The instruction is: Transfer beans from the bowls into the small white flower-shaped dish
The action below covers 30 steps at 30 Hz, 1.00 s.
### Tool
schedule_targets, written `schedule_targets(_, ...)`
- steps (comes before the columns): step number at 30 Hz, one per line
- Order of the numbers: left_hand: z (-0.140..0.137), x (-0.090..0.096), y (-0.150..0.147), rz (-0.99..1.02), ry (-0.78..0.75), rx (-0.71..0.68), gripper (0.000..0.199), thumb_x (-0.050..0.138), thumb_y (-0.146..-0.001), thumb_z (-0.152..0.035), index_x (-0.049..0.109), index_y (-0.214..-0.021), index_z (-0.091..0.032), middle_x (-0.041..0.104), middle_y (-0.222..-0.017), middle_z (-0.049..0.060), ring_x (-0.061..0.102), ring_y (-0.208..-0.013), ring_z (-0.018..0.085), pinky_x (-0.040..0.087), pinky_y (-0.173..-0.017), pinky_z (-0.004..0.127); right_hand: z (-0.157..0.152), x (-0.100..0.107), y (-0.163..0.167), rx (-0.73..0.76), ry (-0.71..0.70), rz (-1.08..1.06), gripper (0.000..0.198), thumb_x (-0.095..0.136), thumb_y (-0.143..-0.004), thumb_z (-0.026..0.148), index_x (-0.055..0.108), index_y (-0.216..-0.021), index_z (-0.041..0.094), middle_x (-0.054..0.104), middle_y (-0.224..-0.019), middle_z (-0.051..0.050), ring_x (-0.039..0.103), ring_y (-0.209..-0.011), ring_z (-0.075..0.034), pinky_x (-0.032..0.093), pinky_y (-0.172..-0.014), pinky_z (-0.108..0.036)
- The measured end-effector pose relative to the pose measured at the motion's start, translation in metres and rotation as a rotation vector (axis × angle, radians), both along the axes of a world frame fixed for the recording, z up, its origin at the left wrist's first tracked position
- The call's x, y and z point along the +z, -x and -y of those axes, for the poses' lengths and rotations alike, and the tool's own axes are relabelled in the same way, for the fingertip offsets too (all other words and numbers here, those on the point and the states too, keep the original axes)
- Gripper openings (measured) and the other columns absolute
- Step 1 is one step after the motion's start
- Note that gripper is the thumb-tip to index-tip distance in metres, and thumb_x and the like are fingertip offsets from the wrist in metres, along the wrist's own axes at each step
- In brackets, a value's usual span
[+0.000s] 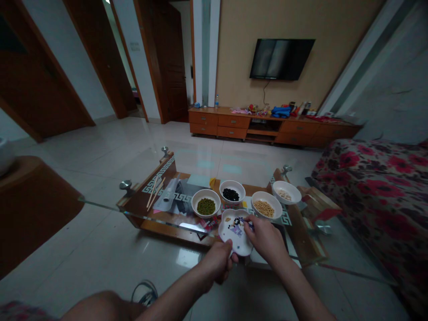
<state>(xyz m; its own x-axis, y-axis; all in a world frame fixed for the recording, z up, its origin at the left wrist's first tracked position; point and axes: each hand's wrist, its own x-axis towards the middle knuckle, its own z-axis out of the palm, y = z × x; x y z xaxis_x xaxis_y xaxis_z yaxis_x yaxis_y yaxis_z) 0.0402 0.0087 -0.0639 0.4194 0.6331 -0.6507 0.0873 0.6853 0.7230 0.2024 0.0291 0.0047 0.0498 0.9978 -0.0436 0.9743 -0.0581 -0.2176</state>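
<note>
My left hand (220,261) grips the near rim of a white scalloped plate (245,247), thumb on top and fingers curled below. A purple print shows on the plate, with black beans and a few pale beans scattered at its far side. Over the plate's right side, my right hand (264,234) is closed in a pinch; a small purplish thing shows at its fingertips, too small to name. Just beyond stand white bowls: green beans (206,206), black beans (230,194), yellow soybeans (264,208) and, at the right, whitish pieces (284,195).
The bowls stand on a glass-topped coffee table (110,206) with a sharp near edge and metal knobs. A pair of chopsticks (155,194) lies at its left. A flowered sofa (371,178) is on the right, a wooden stool (43,205) on the left, a TV cabinet (230,125) behind.
</note>
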Motion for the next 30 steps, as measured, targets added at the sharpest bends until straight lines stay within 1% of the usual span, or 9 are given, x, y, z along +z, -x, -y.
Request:
schedule_targets(6, -0.0004, -0.0042, -0.0009, -0.014, -0.013, -0.005, 0.050, 0.023, -0.094, -0.052, 0.051, -0.071, -0.019, 0.034, -0.039, -0.007, 0.025, -0.025, 0.008, 0.016, -0.033, 0.019, 0.0005, -0.0047, -0.0003, 0.046, 0.010, -0.001, 0.025, 0.043, -0.090, 0.036, 0.064, -0.101, 0.026, 0.071, -0.091, -0.004, 0.066, -0.086, -0.019, 0.036, -0.064, -0.025)
schedule_targets(11, 0.0000, 0.0000, -0.0004, -0.008, -0.022, 0.001, 0.049, 0.024, -0.094, -0.053, 0.052, -0.071, -0.019, 0.035, -0.041, -0.007, 0.025, -0.025, 0.007, 0.016, -0.033, 0.018, 0.0003, -0.0065, -0.0006, 0.057, 0.013, 0.017, 0.025, 0.043, -0.090, 0.035, 0.064, -0.101, 0.026, 0.071, -0.091, -0.005, 0.065, -0.086, -0.018, 0.037, -0.066, -0.025)
schedule_targets(16, 0.0004, 0.0044, 0.0002, -0.009, -0.006, -0.002, 0.048, 0.024, -0.094, -0.052, 0.052, -0.072, -0.019, 0.035, -0.042, -0.008, 0.023, -0.025, 0.007, 0.016, -0.033, 0.018, 0.0007, -0.0066, -0.0005, 0.053, 0.025, 0.026, 0.026, 0.043, -0.090, 0.035, 0.064, -0.100, 0.025, 0.070, -0.091, -0.006, 0.065, -0.086, -0.019, 0.037, -0.066, -0.026)
schedule_targets(22, 0.0009, 0.0022, 0.0013, 0.002, -0.025, -0.003, 0.048, 0.026, -0.093, -0.054, 0.052, -0.073, -0.019, 0.037, -0.042, -0.007, 0.026, -0.026, 0.007, 0.015, -0.032, 0.018, 0.0005, -0.0058, 0.0001, 0.043, 0.019, 0.025, 0.026, 0.043, -0.090, 0.036, 0.064, -0.099, 0.025, 0.071, -0.091, -0.005, 0.066, -0.084, -0.019, 0.036, -0.064, -0.025)
schedule_targets(30, 0.0005, 0.0011, 0.0007, -0.003, -0.019, -0.009, 0.049, 0.024, -0.094, -0.053, 0.052, -0.072, -0.019, 0.035, -0.041, -0.007, 0.024, -0.026, 0.007, 0.015, -0.033, 0.018, 0.0004, -0.0090, 0.0001, 0.041, 0.042, 0.031, 0.027, 0.042, -0.090, 0.037, 0.064, -0.101, 0.026, 0.071, -0.092, -0.005, 0.066, -0.086, -0.019, 0.037, -0.064, -0.025)
